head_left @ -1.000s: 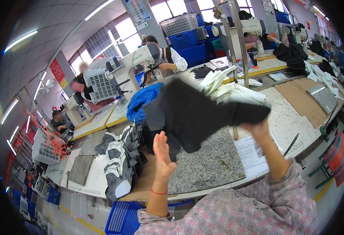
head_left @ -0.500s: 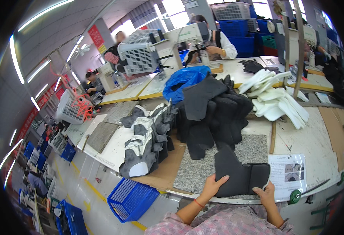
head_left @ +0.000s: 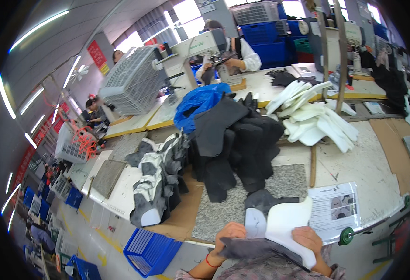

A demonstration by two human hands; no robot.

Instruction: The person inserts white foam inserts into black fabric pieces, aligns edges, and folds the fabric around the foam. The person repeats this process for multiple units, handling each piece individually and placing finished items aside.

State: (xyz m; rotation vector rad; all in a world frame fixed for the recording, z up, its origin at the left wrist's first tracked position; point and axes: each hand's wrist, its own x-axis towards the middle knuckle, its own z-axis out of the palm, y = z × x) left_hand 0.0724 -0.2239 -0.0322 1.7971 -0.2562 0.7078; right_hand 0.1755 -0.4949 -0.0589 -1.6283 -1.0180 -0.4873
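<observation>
Low in front of me, my left hand (head_left: 229, 236) is closed on a dark fabric piece (head_left: 249, 249), smeared by motion. My right hand (head_left: 308, 240) grips a smooth white sheet piece (head_left: 282, 218), its thumb hidden. Both pieces meet between my hands; whether they are joined I cannot tell. Just beyond the left hand shows a grey shoe upper part (head_left: 256, 220) with a pale toe patch. A pile of black cut pieces (head_left: 233, 144) lies farther off, beside a row of grey and white shoe uppers (head_left: 151, 186).
A speckled stone slab (head_left: 286, 179) lies on the bench under the pile. White pieces (head_left: 314, 119) are heaped to the right, above a printed sheet (head_left: 337, 207). A blue basket (head_left: 151, 252) stands lower left. Across the bench, a person (head_left: 242, 56) works at a sewing machine (head_left: 195, 46).
The black piece held flat between my hands is now turned or folded, and a white surface shows at my right hand. A grey part with a pale patch has come into view.
</observation>
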